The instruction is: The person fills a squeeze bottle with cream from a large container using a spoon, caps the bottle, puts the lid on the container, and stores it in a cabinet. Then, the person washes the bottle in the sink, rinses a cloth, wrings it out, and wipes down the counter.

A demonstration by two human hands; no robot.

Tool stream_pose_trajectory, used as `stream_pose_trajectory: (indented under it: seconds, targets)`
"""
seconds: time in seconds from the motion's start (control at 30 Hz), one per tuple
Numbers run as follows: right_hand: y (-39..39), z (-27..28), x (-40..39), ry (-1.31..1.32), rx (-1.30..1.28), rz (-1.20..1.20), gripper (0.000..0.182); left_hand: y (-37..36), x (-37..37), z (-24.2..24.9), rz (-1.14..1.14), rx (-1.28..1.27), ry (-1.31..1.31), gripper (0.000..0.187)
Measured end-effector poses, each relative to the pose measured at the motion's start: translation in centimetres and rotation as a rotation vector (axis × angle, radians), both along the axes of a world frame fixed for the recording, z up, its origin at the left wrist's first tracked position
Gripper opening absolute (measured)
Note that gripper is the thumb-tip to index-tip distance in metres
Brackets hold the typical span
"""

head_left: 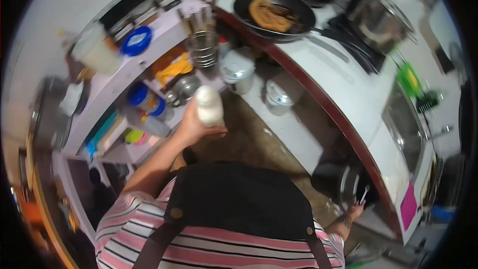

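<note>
My left hand (195, 124) is wrapped round a white bottle (209, 107), held up in front of the purple shelf unit. The bottle looks filled with something white; its label, if any, cannot be made out. Low on the right, beside the counter's edge, my right hand (354, 211) grips a small light-coloured spoon (365, 194) by its handle. A dark round pot (348, 184) stands just behind that hand, under the counter.
On the white counter (343, 114) sits a black frying pan (241, 12) with folded brown food (269, 16). A steel pot (381, 20) and a sink (403, 124) lie farther right. White lidded buckets (238, 69) stand below. Containers and a wire utensil holder (202, 52) fill the purple shelves (174, 27).
</note>
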State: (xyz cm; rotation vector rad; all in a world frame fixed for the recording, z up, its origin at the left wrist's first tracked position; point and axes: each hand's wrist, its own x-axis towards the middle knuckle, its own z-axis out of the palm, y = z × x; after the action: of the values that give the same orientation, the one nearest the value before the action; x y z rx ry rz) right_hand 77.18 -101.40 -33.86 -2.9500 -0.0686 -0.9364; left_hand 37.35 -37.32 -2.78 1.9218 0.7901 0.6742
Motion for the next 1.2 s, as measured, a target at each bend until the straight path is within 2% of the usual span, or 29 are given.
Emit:
stream_pose_trajectory:
  seconds: [0.03,0.07,0.13,0.2,0.23,0.27,0.3,0.37,0.43,0.53,0.57,0.6,0.63,0.67,0.7,0.73,0.77,0.8,0.83,0.9,0.93,1.0,1.03,1.1,1.2]
  targets:
    - [1.3,-0.9,-0.4,0.133,0.215,-0.092,0.026,-0.5,-0.1,0.9,-0.003,0.005,0.0,0.086]
    - [2.9,-2.0,-1.2,0.232,0.298,-0.134,0.025,-0.5,-0.5,1.1,-0.003,-0.018,-0.032,0.085]
    - [6.4,-4.9,-3.5,0.405,0.274,-0.099,0.024,-0.6,-1.1,1.7,0.014,-0.005,-0.065,0.085]
    - [9.7,-8.8,-6.4,0.49,0.07,0.132,0.024,0.2,-2.5,1.6,0.054,0.034,-0.077,0.084]
    - [11.6,-10.9,-8.0,0.466,-0.095,0.35,0.023,0.9,-3.3,1.2,0.075,0.033,-0.087,0.084]
    - [12.7,-14.4,-9.1,0.263,-0.338,0.667,0.023,1.6,-4.0,1.1,0.093,0.031,-0.099,0.084]
    - [17.3,-13.4,-11.5,0.686,-0.227,0.641,0.023,2.2,-4.9,1.1,0.111,0.032,-0.111,0.084]
    - [27.3,-11.5,-14.5,1.22,-0.023,0.596,0.024,3.8,-7.1,1.2,0.178,0.017,-0.121,0.086]
    - [37.9,-7.4,-16.9,1.41,0.069,0.712,0.024,6.0,-9.6,0.8,0.192,0.04,-0.161,0.087]
    - [55.3,6.5,-22.9,1.477,0.174,0.912,0.025,10.1,-14.2,-0.3,0.232,-0.061,-0.288,0.087]
    - [59.6,-0.9,-21.2,1.707,0.425,0.958,0.019,11.4,-15.8,0.0,0.238,-0.063,-0.292,0.087]
    - [64.5,5.5,-24.1,1.6,0.527,1.082,0.015,12.8,-17.3,0.3,0.264,-0.062,-0.304,0.087]
    - [69.8,8.3,-25.1,1.401,0.345,1.347,0.032,14.2,-18.8,0.4,0.287,-0.063,-0.315,0.088]
    - [74.3,14.4,-27.8,1.19,0.363,1.494,0.031,15.7,-20.4,0.0,0.333,-0.056,-0.268,0.087]
    - [79.4,17.4,-28.9,1.205,0.337,1.592,0.032,16.8,-21.5,0.4,0.334,-0.071,-0.271,0.087]
    - [83.5,20.6,-30.8,0.94,0.393,1.725,0.034,17.9,-22.6,1.2,0.339,-0.129,-0.305,0.086]
    - [89.3,20.0,-31.0,0.887,0.47,1.788,0.035,19.1,-23.7,1.6,0.347,-0.185,-0.339,0.086]
    - [92.1,25.1,-33.2,0.608,0.411,1.856,0.037,20.4,-24.7,1.3,0.353,-0.193,-0.331,0.086]
    - [95.3,27.3,-34.6,0.579,0.395,1.786,0.043,21.6,-25.6,1.6,0.361,-0.199,-0.328,0.086]
    - [102.3,27.8,-35.2,0.402,0.402,1.777,0.047,23.3,-26.9,2.3,0.37,-0.215,-0.232,0.088]
    - [104.6,27.3,-35.3,0.403,0.401,1.777,0.047,24.1,-27.3,2.3,0.377,-0.202,-0.219,0.091]
    - [108.6,26.2,-34.9,0.495,0.038,1.724,0.046,25.2,-27.7,2.4,0.366,-0.168,-0.223,0.091]
    - [110.0,26.0,-34.6,0.488,0.035,1.723,0.046,25.7,-27.8,2.3,0.357,-0.138,-0.223,0.092]
    - [111.6,26.0,-34.2,0.49,-0.194,1.772,0.042,26.4,-27.6,2.6,0.341,-0.145,-0.195,0.092]
    - [112.1,26.5,-33.5,0.474,-0.166,1.745,0.036,27.5,-27.0,1.9,0.294,-0.166,-0.19,0.091]
